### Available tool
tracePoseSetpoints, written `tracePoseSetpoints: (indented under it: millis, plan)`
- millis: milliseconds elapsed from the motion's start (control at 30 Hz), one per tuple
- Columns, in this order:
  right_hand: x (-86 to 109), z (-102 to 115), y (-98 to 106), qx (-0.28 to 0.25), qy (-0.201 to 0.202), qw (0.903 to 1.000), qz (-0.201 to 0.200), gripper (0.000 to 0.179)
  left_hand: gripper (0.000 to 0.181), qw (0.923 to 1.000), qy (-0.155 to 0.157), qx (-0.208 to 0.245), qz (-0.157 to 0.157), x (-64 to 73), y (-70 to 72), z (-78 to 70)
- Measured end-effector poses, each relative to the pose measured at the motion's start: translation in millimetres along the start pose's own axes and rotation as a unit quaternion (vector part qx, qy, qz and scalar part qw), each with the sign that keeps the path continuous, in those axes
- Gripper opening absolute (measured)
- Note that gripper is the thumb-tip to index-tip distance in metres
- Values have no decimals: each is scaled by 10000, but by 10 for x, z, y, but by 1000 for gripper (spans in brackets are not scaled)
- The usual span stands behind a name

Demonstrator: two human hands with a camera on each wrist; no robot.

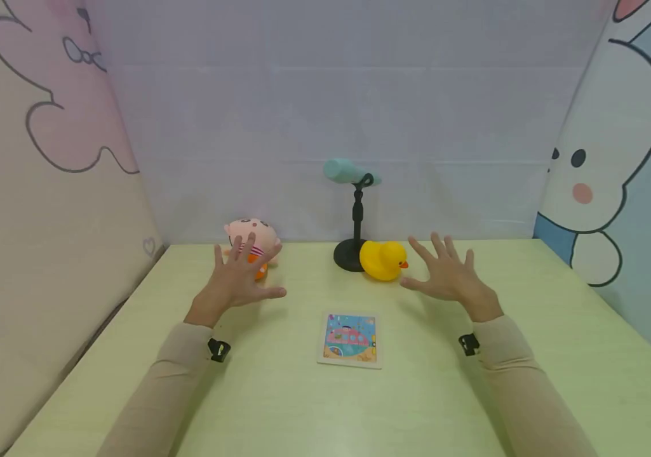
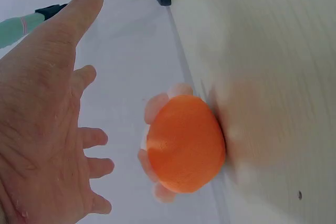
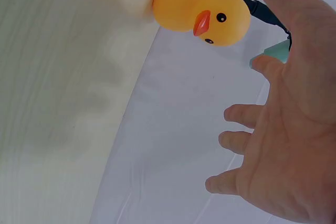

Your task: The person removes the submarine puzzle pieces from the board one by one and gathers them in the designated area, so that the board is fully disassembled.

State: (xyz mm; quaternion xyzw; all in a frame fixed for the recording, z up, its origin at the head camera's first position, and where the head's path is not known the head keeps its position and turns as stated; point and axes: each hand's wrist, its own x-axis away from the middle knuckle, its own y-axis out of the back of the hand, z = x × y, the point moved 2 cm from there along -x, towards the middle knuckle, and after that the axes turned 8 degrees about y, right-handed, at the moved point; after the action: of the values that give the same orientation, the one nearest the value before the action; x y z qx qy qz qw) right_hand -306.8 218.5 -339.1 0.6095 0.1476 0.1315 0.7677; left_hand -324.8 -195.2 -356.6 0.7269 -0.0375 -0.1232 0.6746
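Note:
My left hand (image 1: 235,278) is raised over the table with its fingers spread, holding nothing. Behind it a pink-headed plush toy (image 1: 252,233) in an orange bottom sits at the back left, partly covered by the fingers; the left wrist view shows its round orange underside (image 2: 185,145). My right hand (image 1: 448,273) also hovers with fingers apart and nothing in it. Just left of its fingertips is a yellow toy duck (image 1: 381,260) with an orange beak, facing right. Between the hands lies a flat square picture puzzle (image 1: 350,339) with a pale frame and a pink submarine-like scene.
A mint-green microphone-shaped object (image 1: 345,171) rests on a black stand (image 1: 357,212) whose round base is beside the duck. The pale table (image 1: 279,406) meets a white back wall (image 1: 216,127). Cartoon-printed side walls (image 1: 599,190) stand left and right.

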Motion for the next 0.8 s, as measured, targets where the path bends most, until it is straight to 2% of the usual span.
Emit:
tracePoseSetpoints:
  millis: [133, 300, 367, 600, 800]
  plan:
    - [-13, 93, -27, 95, 174, 9997, -123, 91, 97, 9999, -131, 37, 40, 29, -26, -35]
    - [-20, 269, -46, 272, 530, 9974, -402, 86, 94, 9985, -535, -136, 37, 71, -20, -158]
    - [-23, 338, -61, 355, 734, 9953, -519, 84, 94, 9975, -661, -185, 194, 85, -26, -228]
    - [-54, 565, -112, 556, 1388, 9858, -767, 77, 94, 9895, -800, -215, 1185, 145, -89, -415]
    - [-90, 681, -203, 404, 1760, 9818, -590, 71, 91, 9828, -1019, -232, 1523, 204, -123, -551]
